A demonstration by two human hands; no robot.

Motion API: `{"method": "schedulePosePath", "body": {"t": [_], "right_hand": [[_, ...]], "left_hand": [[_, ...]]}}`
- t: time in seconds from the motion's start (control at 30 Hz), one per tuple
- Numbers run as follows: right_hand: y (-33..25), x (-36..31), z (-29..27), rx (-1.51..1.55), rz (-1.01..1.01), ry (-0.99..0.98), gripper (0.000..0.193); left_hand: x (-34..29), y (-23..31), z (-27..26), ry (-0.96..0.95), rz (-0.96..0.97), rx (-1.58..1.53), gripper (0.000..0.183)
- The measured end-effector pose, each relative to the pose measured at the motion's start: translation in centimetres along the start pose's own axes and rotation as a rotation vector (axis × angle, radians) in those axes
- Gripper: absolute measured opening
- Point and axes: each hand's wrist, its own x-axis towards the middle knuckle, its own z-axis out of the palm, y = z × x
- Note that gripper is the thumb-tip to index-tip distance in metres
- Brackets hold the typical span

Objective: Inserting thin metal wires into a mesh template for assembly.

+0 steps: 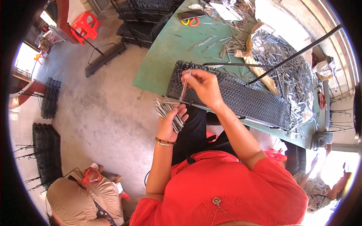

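Note:
My left hand (169,123) is closed around a bundle of thin silvery metal rods (163,109), which fan out past the fingers. Just above it, my right hand (205,86) pinches a single metal rod (183,93) between thumb and fingers, its lower end close to the left fingertips. Behind my right hand lies a long black rack (249,98) with rows of round holes, set along the near edge of the green table (158,62). Short upright pieces show in the rack's left end, partly hidden by my right hand; whether they are rods I cannot tell.
A large heap of metal rods (281,56) spreads over brown paper at the right. Loose rods, a phone (191,14) and scissors (194,22) lie farther back. A black bar (298,54) slants above the table. Black racks (47,154) stand at the left, near a seated person (75,199).

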Motion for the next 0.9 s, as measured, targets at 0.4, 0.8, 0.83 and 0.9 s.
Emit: {"method": "schedulePosePath", "body": {"t": [0.4,0.8,0.83,0.9], "right_hand": [[1.4,3.6,0.7,-0.321,-0.331,0.085,0.018],[1.4,3.2,1.5,-0.406,-0.430,0.201,0.013],[1.4,3.2,1.6,-0.406,-0.430,0.201,0.013],[1.2,3.3,1.7,-0.446,-0.441,0.178,0.012]], "left_hand": [[3.6,2.6,-1.5,0.036,0.113,0.240,0.020],[-0.6,0.5,-1.0,-0.132,-0.163,0.201,0.024],[-0.6,0.4,-0.9,-0.133,-0.168,0.203,0.024],[-0.6,0.3,-0.9,-0.133,-0.166,0.202,0.023]]}}
